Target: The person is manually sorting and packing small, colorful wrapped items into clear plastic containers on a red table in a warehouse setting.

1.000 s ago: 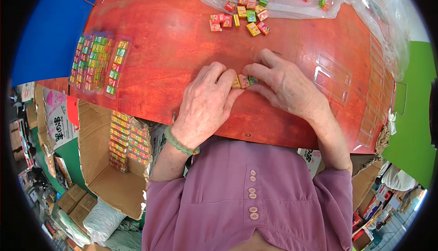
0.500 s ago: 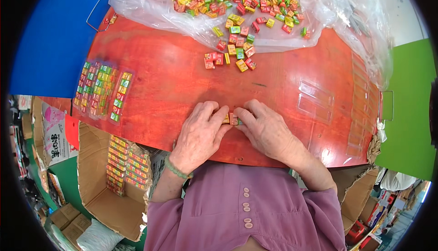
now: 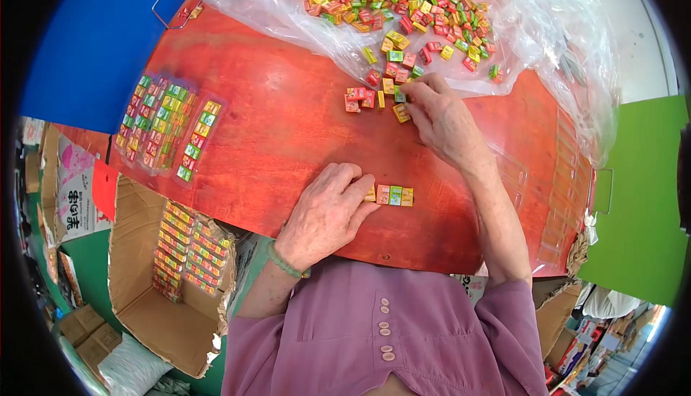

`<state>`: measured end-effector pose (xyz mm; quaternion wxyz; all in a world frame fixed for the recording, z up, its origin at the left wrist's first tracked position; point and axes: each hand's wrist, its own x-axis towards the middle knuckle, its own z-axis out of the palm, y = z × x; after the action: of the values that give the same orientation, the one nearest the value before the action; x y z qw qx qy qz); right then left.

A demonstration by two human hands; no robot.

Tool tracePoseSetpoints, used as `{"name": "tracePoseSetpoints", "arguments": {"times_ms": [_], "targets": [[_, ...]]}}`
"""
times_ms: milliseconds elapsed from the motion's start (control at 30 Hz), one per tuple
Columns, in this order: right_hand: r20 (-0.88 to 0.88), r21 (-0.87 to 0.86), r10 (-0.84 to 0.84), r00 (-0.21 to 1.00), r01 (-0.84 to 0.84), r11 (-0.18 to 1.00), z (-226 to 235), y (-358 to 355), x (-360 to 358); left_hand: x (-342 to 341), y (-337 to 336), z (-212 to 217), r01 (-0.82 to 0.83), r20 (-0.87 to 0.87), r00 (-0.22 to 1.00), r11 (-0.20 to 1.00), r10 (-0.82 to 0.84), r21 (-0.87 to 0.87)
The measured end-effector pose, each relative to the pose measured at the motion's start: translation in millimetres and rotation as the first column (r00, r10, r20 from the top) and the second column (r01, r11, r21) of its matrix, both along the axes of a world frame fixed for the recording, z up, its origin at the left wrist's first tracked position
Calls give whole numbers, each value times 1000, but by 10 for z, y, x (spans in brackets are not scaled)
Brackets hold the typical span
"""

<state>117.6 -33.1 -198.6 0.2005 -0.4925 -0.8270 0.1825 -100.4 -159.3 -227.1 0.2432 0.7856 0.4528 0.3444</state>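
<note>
Low over the red table, my left hand (image 3: 327, 212) is closed on the left end of a short row of small boxes (image 3: 394, 195), coloured yellow, red and green. Its thumb and fingers partly hide the yellow box at that end. Farther off, my right hand (image 3: 448, 123) is stretched to the near edge of a loose group of boxes. Its thumb and fingertips are bent together beside a green box (image 3: 399, 94) and a yellow box (image 3: 402, 112). Whatever lies between those fingertips is hidden.
A clear plastic bag (image 3: 281, 29) lies spread at the back under a heap of small boxes (image 3: 403, 0). Filled clear trays (image 3: 199, 137) lie at the left. Empty clear trays (image 3: 568, 180) lie at the right. An open cardboard box (image 3: 165, 324) below left holds more filled trays.
My right hand has left the row and reached forward to the loose boxes, uncovering the row's right part. My left hand stays at the row. The whole view has shifted slightly.
</note>
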Motion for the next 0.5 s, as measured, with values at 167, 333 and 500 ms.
{"name": "tracePoseSetpoints", "arguments": {"times_ms": [167,333,500], "targets": [[84,8,-96,992,95,995,-73,100,-182,-5,-13,-27,9,24,1000,1000,-9,-7],[115,123,6,993,-20,992,-66,91,-104,-4,30,-45,18,24,1000,1000,-18,0],[34,-23,-57,998,57,998,139,-39,169,-9,14,-53,11,20,1000,1000,-10,-13]]}}
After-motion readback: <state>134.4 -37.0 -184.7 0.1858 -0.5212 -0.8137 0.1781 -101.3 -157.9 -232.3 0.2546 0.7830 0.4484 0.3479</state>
